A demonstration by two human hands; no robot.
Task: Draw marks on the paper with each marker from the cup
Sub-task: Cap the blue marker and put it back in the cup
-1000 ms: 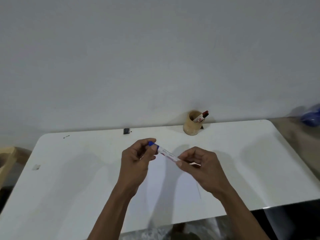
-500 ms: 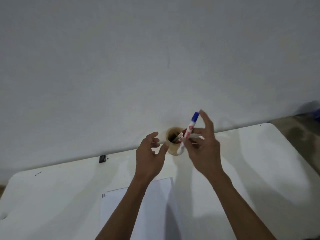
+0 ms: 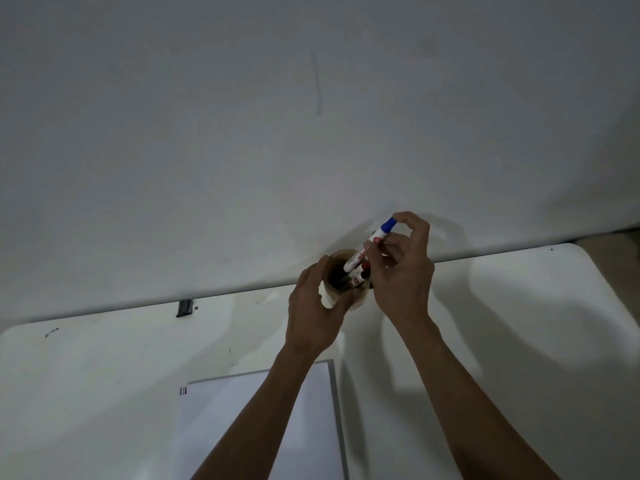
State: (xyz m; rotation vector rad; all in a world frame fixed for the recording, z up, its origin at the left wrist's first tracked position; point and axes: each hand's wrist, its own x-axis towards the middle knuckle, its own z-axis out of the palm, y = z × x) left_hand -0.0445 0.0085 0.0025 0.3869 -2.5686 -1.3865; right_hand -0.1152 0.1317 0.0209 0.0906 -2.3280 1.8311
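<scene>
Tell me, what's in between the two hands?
In the head view, the cup stands between the left hand and the right hand. The left steadies its side; the right lowers the blue-capped marker into it, beside a red-capped marker.

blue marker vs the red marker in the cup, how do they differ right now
The blue marker has a blue cap and is pinched by the right hand, its lower end entering the cup. The red marker has a red cap, sits deeper inside and is held by no hand. Both have white barrels and lean.

My left hand [image 3: 313, 306] hides the cup's [image 3: 356, 303] near wall; the paper [image 3: 242, 427] runs off the bottom edge.
</scene>
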